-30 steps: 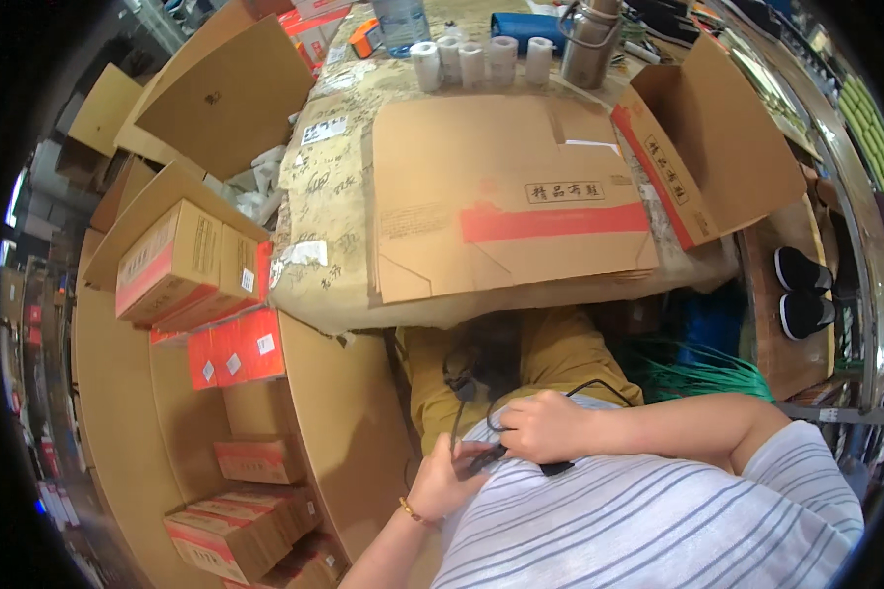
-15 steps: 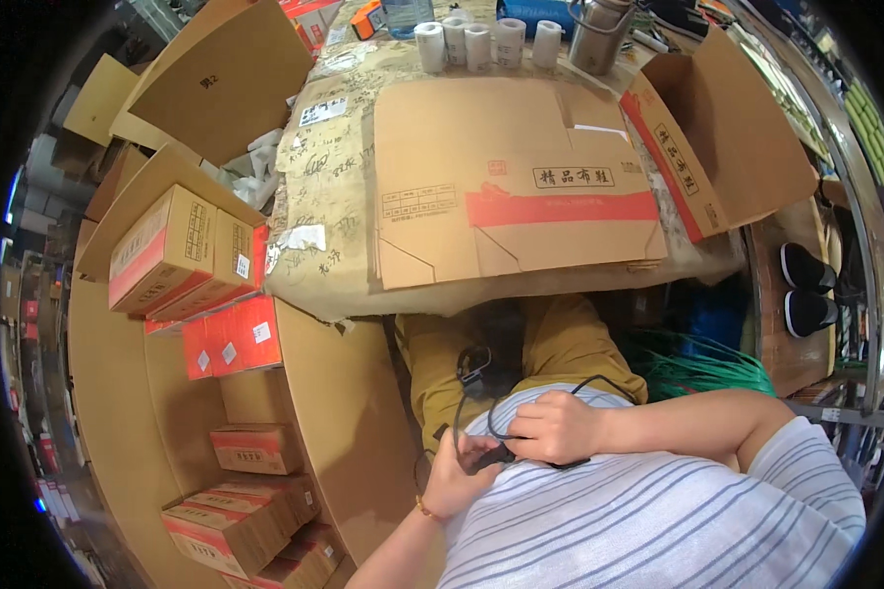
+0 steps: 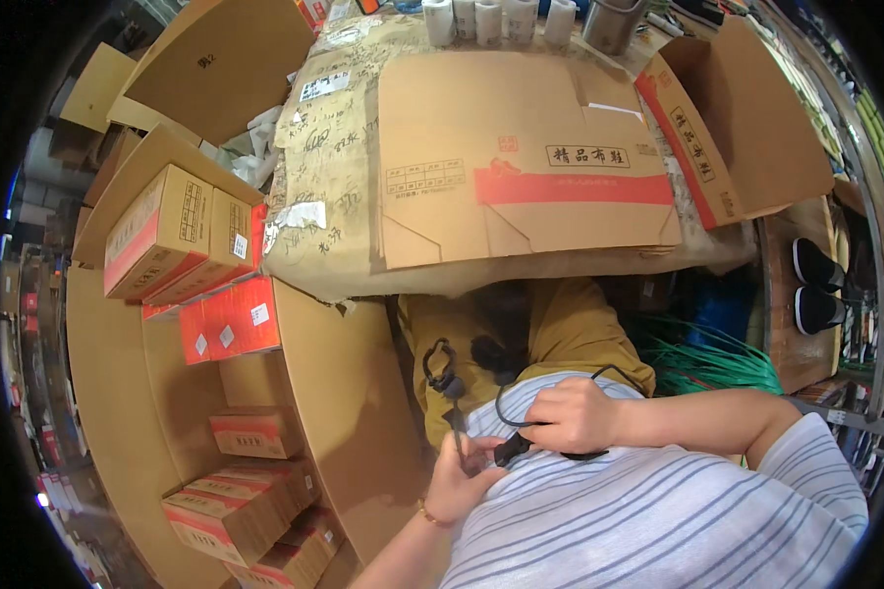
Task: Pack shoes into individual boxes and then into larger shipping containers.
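At my waist, both hands are on a thin black cable (image 3: 502,404) that loops up between them. My left hand (image 3: 459,481), with a thin bracelet at the wrist, pinches a dark strand that rises to a black clip-like piece (image 3: 444,371) over my thigh. My right hand (image 3: 572,416) is closed, its curled fingers against the cable's looped part. Between the hands, close to the left fingertips, is a small black piece (image 3: 512,451); its exact kind cannot be made out. A flat dark edge shows beneath the right hand.
Flattened shoe cartons (image 3: 521,118) lie stacked on the cloth-covered table (image 3: 329,211) ahead. An open carton (image 3: 697,137) stands on its right, white paper rolls (image 3: 488,22) behind. A large carton (image 3: 349,412) with shoe boxes (image 3: 231,329) is at left; green strapping (image 3: 717,368) hangs at right.
The black clip-like piece has swung left and dropped slightly. More of the small black piece shows between my hands. The whole view has tilted downward a little; both hands keep their hold.
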`<state>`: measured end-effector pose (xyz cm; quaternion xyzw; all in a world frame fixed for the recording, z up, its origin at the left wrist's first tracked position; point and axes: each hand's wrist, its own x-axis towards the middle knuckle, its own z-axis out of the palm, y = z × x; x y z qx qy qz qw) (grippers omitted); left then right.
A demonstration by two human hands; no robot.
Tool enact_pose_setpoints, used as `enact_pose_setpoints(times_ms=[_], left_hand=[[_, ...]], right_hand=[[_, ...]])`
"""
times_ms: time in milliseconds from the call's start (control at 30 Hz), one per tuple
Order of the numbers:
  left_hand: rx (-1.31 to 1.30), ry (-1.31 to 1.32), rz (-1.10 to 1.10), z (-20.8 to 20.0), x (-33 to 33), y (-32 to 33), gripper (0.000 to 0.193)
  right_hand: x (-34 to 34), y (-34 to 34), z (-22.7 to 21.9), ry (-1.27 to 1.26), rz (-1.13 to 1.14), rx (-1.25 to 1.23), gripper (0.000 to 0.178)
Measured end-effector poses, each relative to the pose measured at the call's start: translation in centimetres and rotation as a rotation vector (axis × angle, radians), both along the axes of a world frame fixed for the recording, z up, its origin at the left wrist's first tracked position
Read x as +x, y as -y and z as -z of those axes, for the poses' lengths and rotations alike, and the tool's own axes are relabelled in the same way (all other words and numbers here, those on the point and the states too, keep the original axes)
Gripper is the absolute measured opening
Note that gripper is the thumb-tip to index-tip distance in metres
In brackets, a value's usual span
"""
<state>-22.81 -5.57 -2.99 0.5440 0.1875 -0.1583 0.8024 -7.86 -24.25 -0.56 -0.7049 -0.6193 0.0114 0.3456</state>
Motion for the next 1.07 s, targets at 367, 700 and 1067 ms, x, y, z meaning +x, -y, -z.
enact_pose_setpoints(times_ms=[367,700,1067], left_hand=[[0.168,-0.213,-0.470,-0.6,0.5,1.5,0.015],[-0.226,-0.010,-0.865,-0.7,-5.5,-3.7,0.026],[-0.673,-0.405,-0.858,-0.9,-16.3,-6.4,0.028]], right_hand=[[0.3,1.6,0.4,-1.213,0.707,-0.068,0.023],[1.5,11.8,-5.4,-2.524,0.543,0.670,0.032],[-9.6,23.5,-5.0,-2.924,0.359,0.827,0.045]])
